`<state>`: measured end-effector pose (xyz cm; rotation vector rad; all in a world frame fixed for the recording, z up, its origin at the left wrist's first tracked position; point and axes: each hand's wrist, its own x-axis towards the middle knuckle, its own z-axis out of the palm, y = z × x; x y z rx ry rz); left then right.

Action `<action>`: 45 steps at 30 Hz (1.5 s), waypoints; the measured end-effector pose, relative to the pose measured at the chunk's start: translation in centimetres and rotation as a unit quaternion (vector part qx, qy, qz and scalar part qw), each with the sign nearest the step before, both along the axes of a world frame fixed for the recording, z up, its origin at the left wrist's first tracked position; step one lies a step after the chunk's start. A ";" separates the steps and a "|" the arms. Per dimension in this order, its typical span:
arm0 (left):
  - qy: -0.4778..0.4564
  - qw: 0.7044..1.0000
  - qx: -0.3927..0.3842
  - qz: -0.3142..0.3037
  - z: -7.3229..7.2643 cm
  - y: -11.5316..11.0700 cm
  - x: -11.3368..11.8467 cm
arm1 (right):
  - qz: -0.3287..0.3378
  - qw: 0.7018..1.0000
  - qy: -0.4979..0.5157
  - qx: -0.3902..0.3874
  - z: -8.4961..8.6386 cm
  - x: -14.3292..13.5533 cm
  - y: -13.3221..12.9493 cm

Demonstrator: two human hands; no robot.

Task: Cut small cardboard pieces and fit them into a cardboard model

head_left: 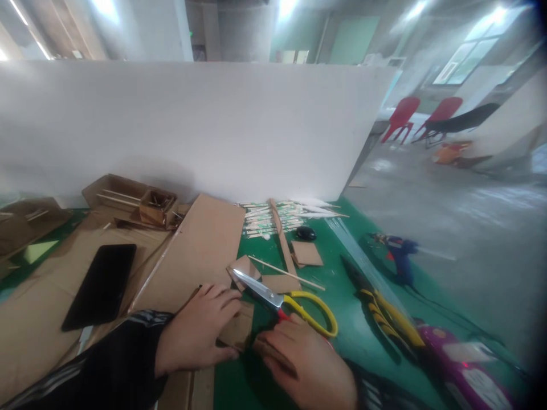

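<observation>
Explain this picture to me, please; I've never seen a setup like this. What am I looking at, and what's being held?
There is no machine here: a person works with two bare hands. The single picture comes from a camera worn on the head, looking forward and down.

The right hand holds a small brown cardboard piece between thumb and fingers. The left hand is at another cardboard piece; whether it grasps it firmly, I can't tell.

On the green surface lie yellow-handled scissors, yellow-and-black pliers and a blue glue gun. On the left, a black phone rests on cardboard.
</observation>
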<state>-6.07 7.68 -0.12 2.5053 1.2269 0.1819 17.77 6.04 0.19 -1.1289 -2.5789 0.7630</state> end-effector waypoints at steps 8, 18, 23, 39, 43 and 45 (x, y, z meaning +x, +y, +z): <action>-0.049 0.999 -0.001 -0.005 -0.3 0.4 0.1 | -0.112 0.991 0.076 0.008 -0.3 0.6 0.2; -0.220 0.971 0.008 0.097 -1.0 -2.7 2.6 | -0.200 0.953 0.217 -0.069 -0.4 -0.9 -1.6; -0.222 0.970 0.004 0.097 -1.6 -3.4 3.9 | -0.152 0.965 0.183 -0.109 0.3 -2.2 -2.0; -0.258 0.960 -0.093 0.051 -2.0 -2.0 2.7 | -0.064 0.990 0.094 0.089 -0.6 -0.4 -0.8; -0.216 0.973 -0.055 0.066 -1.8 -2.3 2.7 | -0.045 0.995 0.061 0.070 -0.7 -0.5 -0.5; -0.179 0.980 -0.056 0.058 -1.9 -2.3 2.7 | -0.043 0.997 0.022 0.064 -0.9 -0.6 -0.4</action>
